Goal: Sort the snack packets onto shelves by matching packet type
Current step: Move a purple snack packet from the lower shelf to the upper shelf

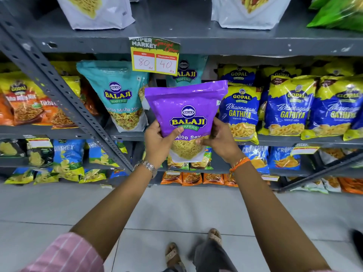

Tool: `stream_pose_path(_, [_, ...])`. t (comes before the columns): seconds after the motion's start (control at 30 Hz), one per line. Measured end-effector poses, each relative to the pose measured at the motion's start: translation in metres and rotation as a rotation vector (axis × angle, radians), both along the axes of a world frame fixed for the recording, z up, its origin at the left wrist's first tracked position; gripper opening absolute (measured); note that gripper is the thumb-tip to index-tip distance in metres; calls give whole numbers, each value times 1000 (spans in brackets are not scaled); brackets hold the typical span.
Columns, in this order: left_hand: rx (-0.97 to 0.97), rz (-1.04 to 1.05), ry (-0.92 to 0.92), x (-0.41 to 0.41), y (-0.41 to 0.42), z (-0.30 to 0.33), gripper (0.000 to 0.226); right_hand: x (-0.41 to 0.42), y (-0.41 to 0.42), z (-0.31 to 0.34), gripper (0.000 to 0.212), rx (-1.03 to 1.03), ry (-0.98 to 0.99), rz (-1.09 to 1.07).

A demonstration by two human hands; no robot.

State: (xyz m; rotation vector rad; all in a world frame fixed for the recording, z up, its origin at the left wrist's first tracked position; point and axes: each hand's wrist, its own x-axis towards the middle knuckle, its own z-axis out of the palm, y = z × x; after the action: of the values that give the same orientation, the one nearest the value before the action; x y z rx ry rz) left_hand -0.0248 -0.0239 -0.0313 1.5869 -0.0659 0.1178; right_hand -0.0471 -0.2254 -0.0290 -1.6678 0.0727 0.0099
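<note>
A purple Balaji Aloo Sev packet (186, 103) is held upright in front of the middle shelf. My left hand (160, 140) grips its lower left side and my right hand (219, 139) grips its lower right side. Behind it to the left stands a teal Balaji mix packet (117, 95), and a second teal Balaji packet (186, 72) shows just above the purple one. Blue and yellow Gopal Gathiya packets (242, 112) line the same shelf to the right. The gap on the shelf behind the purple packet is hidden.
A grey slotted upright (59, 89) slants across the left. Orange Gopal packets (21, 101) fill the left bay. A price tag (155, 55) hangs from the upper shelf edge. White pouches (98, 12) sit above, blue crisp packets (66, 154) below. Tiled floor (176, 209) lies underfoot.
</note>
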Motion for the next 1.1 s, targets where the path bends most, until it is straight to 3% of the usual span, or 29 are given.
stream_pose_path(0.27, [-12,40,-170,-51,21,76,22,-53,11,93,67,-36,-104,42])
stream_pose_path(0.33, [-22,56,-215,-52,21,104,27,-57,13,124,66,-33,-146,52])
stream_pose_path(0.53, [-66,33,-355,-37,18,202,35,-51,10,218,66,-47,-305,46])
stream_pose_path(0.7, [-16,45,-451,-2,16,271,29,-18,9,276,62,-60,-427,8])
stream_pose_path(0.83, [52,86,-475,38,15,308,49,19,11,307,65,-22,-464,-33])
stream_pose_path(1.1, [177,130,-471,86,7,338,52,74,21,318,61,-27,-523,-171])
